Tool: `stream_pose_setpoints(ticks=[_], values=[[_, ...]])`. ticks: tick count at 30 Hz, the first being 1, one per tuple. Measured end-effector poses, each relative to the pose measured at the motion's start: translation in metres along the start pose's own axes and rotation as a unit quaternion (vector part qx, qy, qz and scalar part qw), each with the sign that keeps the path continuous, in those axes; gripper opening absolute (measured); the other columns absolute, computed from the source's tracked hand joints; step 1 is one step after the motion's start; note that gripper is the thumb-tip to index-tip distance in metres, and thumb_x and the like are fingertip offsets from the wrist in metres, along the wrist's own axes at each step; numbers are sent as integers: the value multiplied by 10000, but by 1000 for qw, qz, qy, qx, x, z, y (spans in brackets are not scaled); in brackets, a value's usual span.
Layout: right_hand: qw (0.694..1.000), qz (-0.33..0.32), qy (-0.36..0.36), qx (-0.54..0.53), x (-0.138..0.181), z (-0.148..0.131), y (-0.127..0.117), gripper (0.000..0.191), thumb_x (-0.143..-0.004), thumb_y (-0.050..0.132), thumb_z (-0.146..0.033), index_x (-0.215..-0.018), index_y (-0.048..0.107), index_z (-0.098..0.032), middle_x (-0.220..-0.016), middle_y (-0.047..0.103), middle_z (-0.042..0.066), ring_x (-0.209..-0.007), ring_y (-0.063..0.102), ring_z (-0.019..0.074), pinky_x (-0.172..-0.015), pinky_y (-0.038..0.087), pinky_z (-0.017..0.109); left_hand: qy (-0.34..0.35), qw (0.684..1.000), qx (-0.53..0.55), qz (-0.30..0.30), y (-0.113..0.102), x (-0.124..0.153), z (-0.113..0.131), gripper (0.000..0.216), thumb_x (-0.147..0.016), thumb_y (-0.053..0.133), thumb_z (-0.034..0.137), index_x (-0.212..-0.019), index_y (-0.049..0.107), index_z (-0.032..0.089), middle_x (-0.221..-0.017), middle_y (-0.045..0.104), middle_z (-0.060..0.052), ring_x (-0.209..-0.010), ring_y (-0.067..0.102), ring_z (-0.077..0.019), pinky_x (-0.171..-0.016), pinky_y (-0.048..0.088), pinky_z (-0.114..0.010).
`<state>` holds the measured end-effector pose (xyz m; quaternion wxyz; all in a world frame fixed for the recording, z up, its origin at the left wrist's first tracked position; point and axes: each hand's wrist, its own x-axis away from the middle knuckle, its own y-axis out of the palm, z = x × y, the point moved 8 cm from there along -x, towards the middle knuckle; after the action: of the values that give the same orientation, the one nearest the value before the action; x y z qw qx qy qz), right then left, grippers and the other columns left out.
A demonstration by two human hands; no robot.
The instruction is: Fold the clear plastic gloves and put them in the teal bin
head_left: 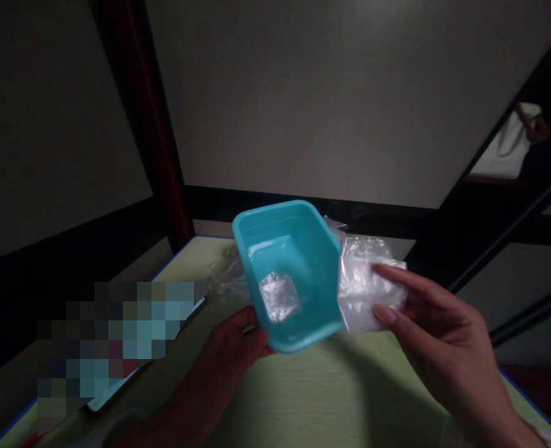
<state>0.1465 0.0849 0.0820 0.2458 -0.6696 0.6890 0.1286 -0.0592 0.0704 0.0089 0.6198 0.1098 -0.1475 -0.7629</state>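
Observation:
My left hand [244, 339] is closed on the near left rim of a turquoise plastic tub [298, 236], which is tilted so that I look into it. On the tub's floor lies a small clear plastic packet [279, 297]; what it contains I cannot make out. To the right, my right hand [438, 323] pinches a larger clear plastic bag [362, 286] between thumb and fingers. The bag's left edge meets the tub's right side in view; whether they touch I cannot tell.
Below is a pale green table [303, 392] with a blue edge. Crumpled clear plastic [228, 274] lies behind the tub. A light blue tray-like item [111, 389], mostly blurred out, is at the left. A pale wall panel [303, 112] stands behind, and a white bag [508, 146] sits far right.

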Motion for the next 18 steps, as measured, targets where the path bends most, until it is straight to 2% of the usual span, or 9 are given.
stream_pose_setpoints(ticks=[4, 10, 13, 18], values=[[997, -16, -24, 70, -10, -15, 10, 292, -721, 686, -220, -1004, 692, -294, -887, 704, 18, -651, 628, 142, -536, 516, 222, 0, 1000, -9, -30, 4, 2, -11, 164, -738, 679, 363, -814, 661, 219, -867, 694, -36, -843, 621, -198, -829, 448, -312], [965, -132, -71, 218, -14, -17, 39, 327, -797, 552, -215, -1109, 648, -233, -1084, 681, 54, -904, 650, 237, -735, 533, 359, 2, 999, -31, -30, 3, 0, -21, 247, -678, 716, 431, -681, 622, 204, -760, 642, -38, -767, 587, -202, -719, 449, -282], [956, -148, -75, 242, -18, -13, 44, 326, -811, 532, -190, -1120, 634, -215, -1096, 674, 61, -906, 647, 227, -764, 518, 362, 1, 998, -46, -38, 4, 1, -26, 261, -690, 707, 446, -684, 617, 201, -767, 640, -36, -781, 578, -201, -725, 442, -278], [934, -161, -75, 310, -28, -7, 53, 324, -803, 544, -133, -1112, 629, -179, -973, 693, 64, -770, 633, 190, -695, 487, 315, 11, 998, -42, -45, 4, 1, -30, 272, -688, 708, 445, -681, 612, 192, -739, 623, -24, -750, 570, -191, -713, 439, -273]])
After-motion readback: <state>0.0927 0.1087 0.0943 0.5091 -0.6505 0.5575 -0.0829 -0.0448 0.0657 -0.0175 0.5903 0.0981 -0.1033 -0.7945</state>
